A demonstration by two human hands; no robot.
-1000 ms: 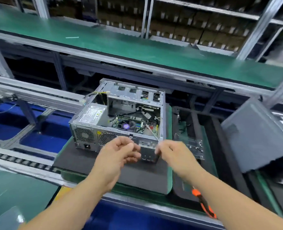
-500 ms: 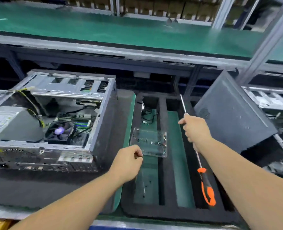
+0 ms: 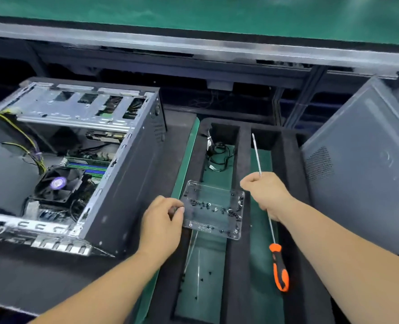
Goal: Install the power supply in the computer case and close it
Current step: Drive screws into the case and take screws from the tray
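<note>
Leftward and lower since half a second ago, the left hand [image 3: 162,217] now pinches at the clear screw tray [image 3: 213,209]. One right hand [image 3: 265,191] grips one screwdriver [image 3: 278,265] by its shaft. Open computer case [image 3: 123,174] sits left; side panel [image 3: 362,169] leans right.

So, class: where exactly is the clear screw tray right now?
In the head view, the clear screw tray sits right of the computer case, bridging a foam slot between the left hand and right hand.

At frame centre, the foam tray's [image 3: 243,160] ridges wall 2 narrow channels; the clear screw box [image 3: 213,210] bridges the left one. The open computer case [image 3: 123,174] blocks the left, the leaning side panel [image 3: 366,169] the right.
</note>
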